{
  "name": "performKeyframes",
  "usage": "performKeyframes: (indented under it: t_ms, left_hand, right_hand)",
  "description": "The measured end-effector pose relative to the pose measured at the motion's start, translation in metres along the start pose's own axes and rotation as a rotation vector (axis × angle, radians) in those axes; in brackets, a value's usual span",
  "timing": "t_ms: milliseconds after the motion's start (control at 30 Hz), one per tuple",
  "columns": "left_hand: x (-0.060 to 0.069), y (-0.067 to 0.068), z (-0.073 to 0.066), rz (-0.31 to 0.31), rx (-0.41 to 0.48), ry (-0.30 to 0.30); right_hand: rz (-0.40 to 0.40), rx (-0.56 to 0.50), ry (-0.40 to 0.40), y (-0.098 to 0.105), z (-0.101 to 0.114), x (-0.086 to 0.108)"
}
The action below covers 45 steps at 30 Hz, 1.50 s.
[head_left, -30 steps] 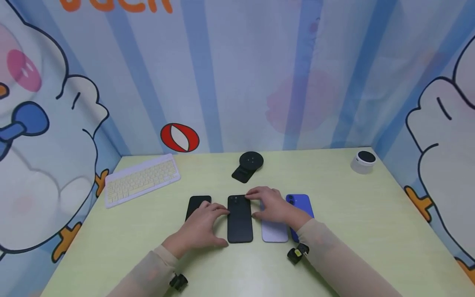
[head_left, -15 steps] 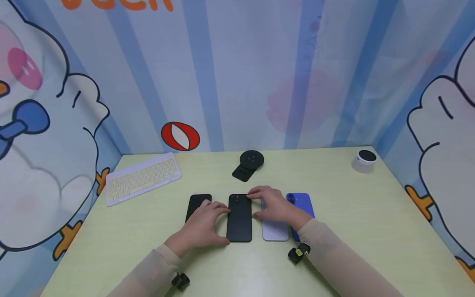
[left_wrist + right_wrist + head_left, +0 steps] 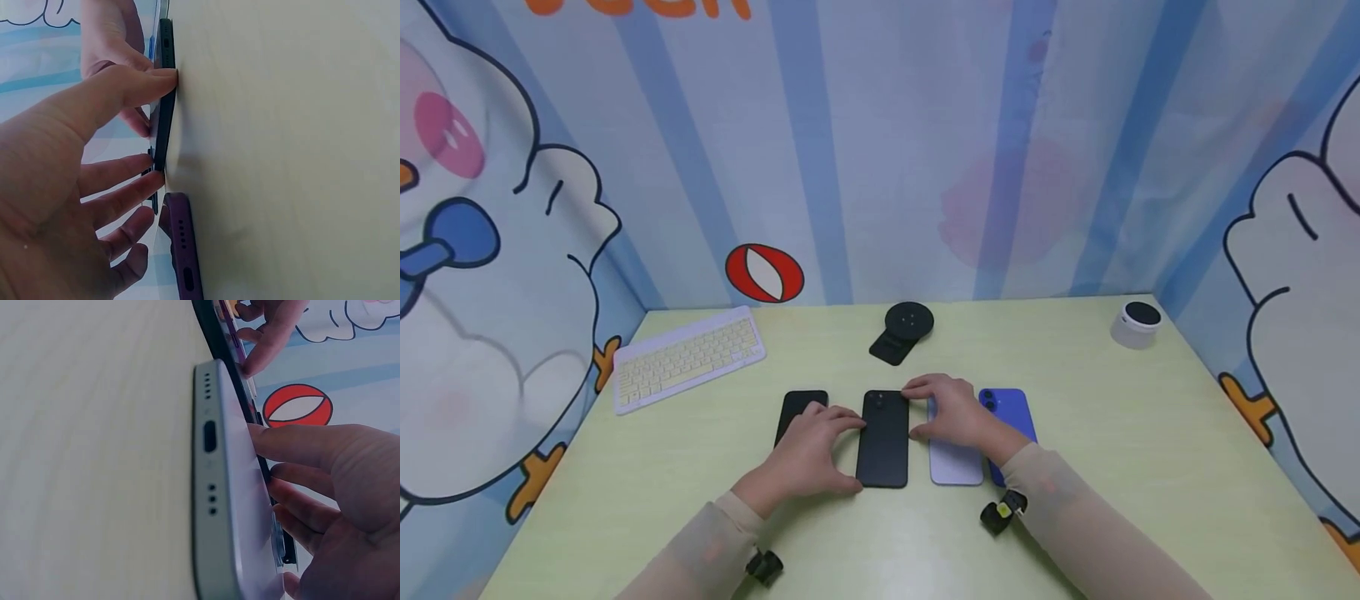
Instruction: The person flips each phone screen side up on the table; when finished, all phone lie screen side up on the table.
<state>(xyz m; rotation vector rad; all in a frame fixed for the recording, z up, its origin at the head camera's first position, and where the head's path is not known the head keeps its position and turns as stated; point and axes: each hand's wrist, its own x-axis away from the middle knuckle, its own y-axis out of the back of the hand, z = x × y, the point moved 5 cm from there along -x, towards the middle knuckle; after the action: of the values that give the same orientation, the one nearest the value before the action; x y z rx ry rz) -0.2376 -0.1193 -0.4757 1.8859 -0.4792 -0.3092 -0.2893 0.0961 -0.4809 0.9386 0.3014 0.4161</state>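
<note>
The black phone (image 3: 882, 454), long axis pointing forward, lay between left hand (image 3: 805, 457) and right hand (image 3: 953, 415), equally near. Spread fingers touched its long sides.

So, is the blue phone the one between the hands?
No, a black phone lies between them, with the blue phone farther right.

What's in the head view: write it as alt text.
A person's left hand and right hand touch opposite sides of a black phone, between another dark phone and a lilac phone; a blue phone lies beyond. Behind: keyboard, black stand, white cylinder.
</note>
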Motion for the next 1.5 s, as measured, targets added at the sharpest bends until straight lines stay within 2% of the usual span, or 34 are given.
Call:
performKeyframes:
  t_ms: [400,633,967,1233,1500]
  left_hand:
    - [0.001,0.001,0.002,0.002,0.03,-0.007]
    - [0.001,-0.001,0.002,0.008,0.08,-0.017]
    - [0.001,-0.002,-0.002,0.018,0.122,-0.048]
    - [0.001,-0.005,-0.002,0.036,0.175,-0.034]
    - [0.001,-0.005,-0.002,0.048,0.24,-0.025]
  right_hand:
    - [-0.04,-0.04,-0.014,0.002,0.0,0.0]
    - [-0.061,-0.04,-0.003,0.006,0.003,0.003]
    - [-0.072,-0.081,-0.003,0.011,0.005,0.012]
    - [-0.099,-0.102,0.016,0.01,0.004,0.012]
    - [-0.116,-0.173,0.037,0.012,0.009,0.014]
